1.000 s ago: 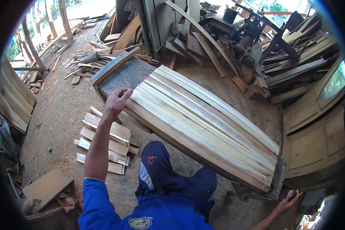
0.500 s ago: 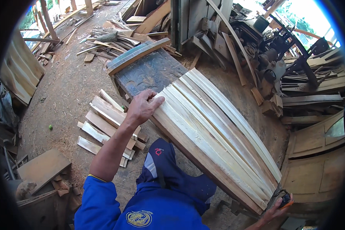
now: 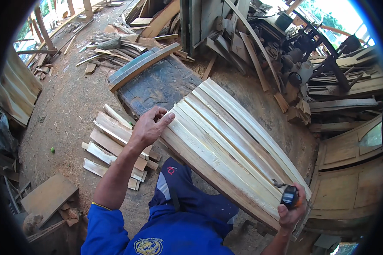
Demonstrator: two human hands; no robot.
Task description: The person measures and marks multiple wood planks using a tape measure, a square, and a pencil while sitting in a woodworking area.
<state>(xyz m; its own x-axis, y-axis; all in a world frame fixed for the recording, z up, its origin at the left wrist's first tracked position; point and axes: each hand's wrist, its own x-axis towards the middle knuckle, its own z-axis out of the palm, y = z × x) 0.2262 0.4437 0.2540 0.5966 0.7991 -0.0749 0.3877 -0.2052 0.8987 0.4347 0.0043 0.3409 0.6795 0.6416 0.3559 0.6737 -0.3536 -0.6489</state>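
Several pale, rough-sawn wooden planks [image 3: 225, 140] lie side by side on a dark wooden workbench [image 3: 159, 85] that slants across the view. At the planks' left end, my left hand [image 3: 149, 127] is closed on the corner of the nearest plank [image 3: 191, 159], its thumb over the end. My right hand [image 3: 297, 209] grips a black and orange tape measure [image 3: 290, 196] over the right end of the planks. A short hooked tip of the tape sticks out of its case.
Short board offcuts [image 3: 115, 144] lie on the dusty floor left of the bench. A scrap pile [image 3: 115, 46] lies beyond it. Dark machinery [image 3: 302, 63] and stacked timber stand at the far right. Panelled wooden doors [image 3: 349, 182] lie close by the right end.
My right hand has brought the tape measure inward and up, from beyond the right end to over the planks. My left hand stays at the plank corner. The whole view has shifted slightly.
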